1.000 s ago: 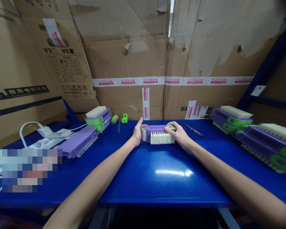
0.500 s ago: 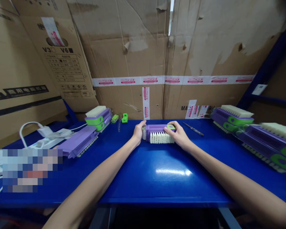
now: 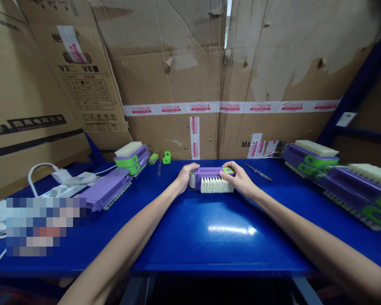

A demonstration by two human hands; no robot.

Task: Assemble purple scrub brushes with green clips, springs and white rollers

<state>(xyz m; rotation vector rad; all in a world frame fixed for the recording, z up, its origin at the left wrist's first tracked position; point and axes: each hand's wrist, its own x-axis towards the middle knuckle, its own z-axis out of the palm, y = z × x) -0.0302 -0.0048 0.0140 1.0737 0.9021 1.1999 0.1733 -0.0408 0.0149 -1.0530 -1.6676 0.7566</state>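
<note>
Between my hands, over the middle of the blue table (image 3: 178, 237), is a purple brush (image 3: 209, 172) with pale bristles facing me and a green piece at its right end. My left hand (image 3: 184, 178) closes around the brush's left end, where a greyish clear part shows. At the other end my right hand (image 3: 236, 176) grips the green piece, thumb on the front and fingers over the top. A screwdriver (image 3: 258, 172) lies to the right of that hand. Left of my hands are a spring (image 3: 159, 167), a green bracket (image 3: 167, 158) and a small green part (image 3: 153, 159).
On the left sit a purple-green brush (image 3: 131, 156), a purple brush part (image 3: 109, 188) and a white power strip (image 3: 63, 186) with cables. More brushes (image 3: 309, 159) stand at the right, one nearer me (image 3: 358, 190). Cardboard (image 3: 165, 84) walls off the back.
The brush between my hands has shifted slightly down and right, and more of its clear left end shows. Both hands keep their hold; the view has moved a little.
</note>
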